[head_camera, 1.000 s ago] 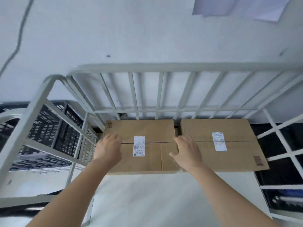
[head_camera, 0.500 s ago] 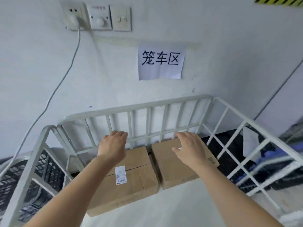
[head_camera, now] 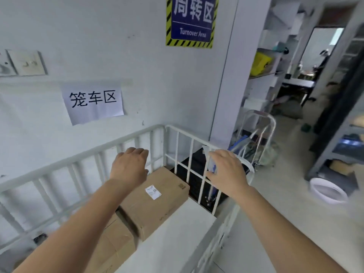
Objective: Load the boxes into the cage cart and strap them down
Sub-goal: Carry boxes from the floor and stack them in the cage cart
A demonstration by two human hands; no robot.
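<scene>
Nearest me is the white cart floor [head_camera: 177,239]. 2 cardboard boxes lie on it side by side, approx. touching. The left box [head_camera: 116,243] is mostly hidden under my L forearm. The right box [head_camera: 155,201] has a white label on top, and its far end sits in the cart's back corner.

My L grip [head_camera: 129,168] hovers above the right box, fingers loosely curled, holding nothing. My R grip [head_camera: 226,172] is out over the side rail [head_camera: 189,160], fingers spread, nothing in it. Smth pale and blurred sits just past its fingertips; can't tell what.

The back rail [head_camera: 78,160] stands vs. the wall. Above it hang a paper sign [head_camera: 93,102], a wall switch [head_camera: 27,63] and a blue sign [head_camera: 192,20] reading "Turnover Area". To the right, on the room's floor, are a hand truck [head_camera: 262,134] and a white tub [head_camera: 327,191].
</scene>
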